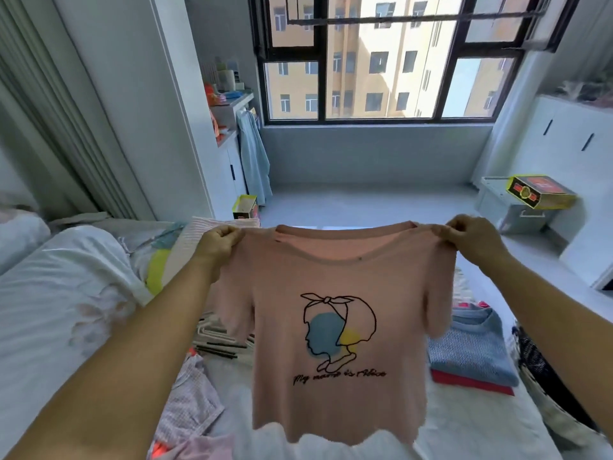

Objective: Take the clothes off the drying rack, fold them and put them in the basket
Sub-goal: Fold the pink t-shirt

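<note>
Grip: left hand [217, 244] and right hand [472, 239] each pinch a shoulder seam of the pink T-shirt [338, 327], held spread in the air above the bed [66, 293], print facing the person. Step judged: folding start. Next: lay shirt flat near folded pile [471, 356]. Basket not identifiable.

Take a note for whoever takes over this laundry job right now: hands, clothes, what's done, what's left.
Left hand grips one shoulder of the pink T-shirt, right hand grips the other. The shirt hangs spread over the bed, print toward the camera.
Done: a blue top lies folded on a red garment, at the right.
Left: fold this shirt and the loose checked garment, then put everything in the basket. I can't make out a basket for certain.
</note>
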Demonstrator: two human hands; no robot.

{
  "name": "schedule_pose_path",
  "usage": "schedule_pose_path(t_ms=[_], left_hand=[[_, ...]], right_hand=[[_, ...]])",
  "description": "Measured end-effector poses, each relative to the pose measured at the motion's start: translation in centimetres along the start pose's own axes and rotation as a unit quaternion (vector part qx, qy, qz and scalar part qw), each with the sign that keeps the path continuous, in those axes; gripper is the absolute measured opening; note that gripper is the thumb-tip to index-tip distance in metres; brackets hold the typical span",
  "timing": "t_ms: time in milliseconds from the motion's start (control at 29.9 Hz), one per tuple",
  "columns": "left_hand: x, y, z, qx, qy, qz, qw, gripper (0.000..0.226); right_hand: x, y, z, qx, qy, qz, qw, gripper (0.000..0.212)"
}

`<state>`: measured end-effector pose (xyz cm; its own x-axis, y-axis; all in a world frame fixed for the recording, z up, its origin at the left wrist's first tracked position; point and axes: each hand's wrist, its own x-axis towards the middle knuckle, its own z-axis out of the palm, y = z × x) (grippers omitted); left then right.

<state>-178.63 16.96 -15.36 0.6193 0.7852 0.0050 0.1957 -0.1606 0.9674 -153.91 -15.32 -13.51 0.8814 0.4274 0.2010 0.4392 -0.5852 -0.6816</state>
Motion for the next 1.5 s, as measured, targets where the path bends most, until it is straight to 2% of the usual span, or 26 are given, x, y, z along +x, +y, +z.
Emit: schedule_pose_path(t_ms=[167, 301, 434, 535, 635, 668, 702, 769, 869, 936, 1036, 1103, 1237, 1370, 1437, 1504], left_hand=[[3.1, 2.2, 1.2, -0.048, 0.028, 0.034, 0.998, 0.021], [4.0, 3.5, 0.8, -0.062, -0.003, 0.061, 0.996, 0.014], [2.2, 0.1, 1.0, -0.053, -0.091, 0.024, 0.994, 0.021], [-0.5, -4.6, 2.1, -0.031, -0.148, -0.025, 0.988, 0.029], [-3.8, -10.3, 3.4, 0.004, -0.187, -0.096, 0.978, 0.015], [-4.9, -12.4, 3.8, 0.019, -0.203, -0.123, 0.971, 0.012], [-5.9, -14.8, 4.2, 0.032, -0.215, -0.157, 0.963, 0.016], [-8.3, -19.1, 5.1, 0.056, -0.225, -0.225, 0.946, 0.01], [-12.0, -24.9, 6.3, 0.104, -0.249, -0.278, 0.922, 0.011], [-14.4, -28.3, 6.9, 0.126, -0.297, -0.293, 0.9, 0.014], [-17.7, -33.2, 7.4, 0.199, -0.359, -0.28, 0.868, 0.042], [-19.9, -36.0, 7.2, 0.243, -0.393, -0.271, 0.845, 0.052], [-23.6, -40.4, 7.1, 0.315, -0.453, -0.268, 0.79, 0.035], [-26.5, -43.3, 7.7, 0.385, -0.487, -0.235, 0.748, 0.015], [-27.1, -44.3, 8.0, 0.404, -0.488, -0.259, 0.73, 0.026], [-26.8, -45.0, 8.4, 0.398, -0.434, -0.294, 0.753, 0.039]], right_hand=[[3.7, -1.3, -1.3, 0.05, 0.071, -0.051, 0.995, 0.022], [4.6, -1.3, -2.9, 0.11, 0.078, -0.078, 0.988, 0.023], [1.9, 2.0, -2.0, 0.141, -0.003, -0.056, 0.988, 0.029], [-1.5, 6.6, 0.2, 0.075, -0.072, -0.049, 0.993, 0.02], [-5.9, 11.8, 3.3, -0.018, -0.148, -0.049, 0.988, 0.026], [-7.3, 13.7, 4.5, -0.042, -0.17, -0.043, 0.984, 0.033], [-8.8, 15.6, 5.8, -0.057, -0.2, -0.028, 0.978, 0.034], [-11.7, 19.4, 8.3, -0.066, -0.254, 0.004, 0.965, 0.031], [-16.5, 23.6, 12.1, -0.079, -0.332, 0.049, 0.939, 0.035], [-19.6, 26.0, 14.2, -0.075, -0.375, 0.079, 0.92, 0.028], [-24.3, 28.5, 16.3, -0.085, -0.426, 0.105, 0.895, 0.032], [-27.2, 29.8, 17.2, -0.09, -0.456, 0.106, 0.879, 0.029], [-33.0, 33.4, 19.1, -0.102, -0.469, 0.158, 0.863, 0.022], [-37.3, 35.4, 21.0, -0.089, -0.498, 0.164, 0.847, 0.035], [-37.6, 35.8, 22.0, -0.068, -0.515, 0.195, 0.832, 0.043], [-36.6, 36.4, 22.7, -0.104, -0.493, 0.222, 0.835, 0.052]])
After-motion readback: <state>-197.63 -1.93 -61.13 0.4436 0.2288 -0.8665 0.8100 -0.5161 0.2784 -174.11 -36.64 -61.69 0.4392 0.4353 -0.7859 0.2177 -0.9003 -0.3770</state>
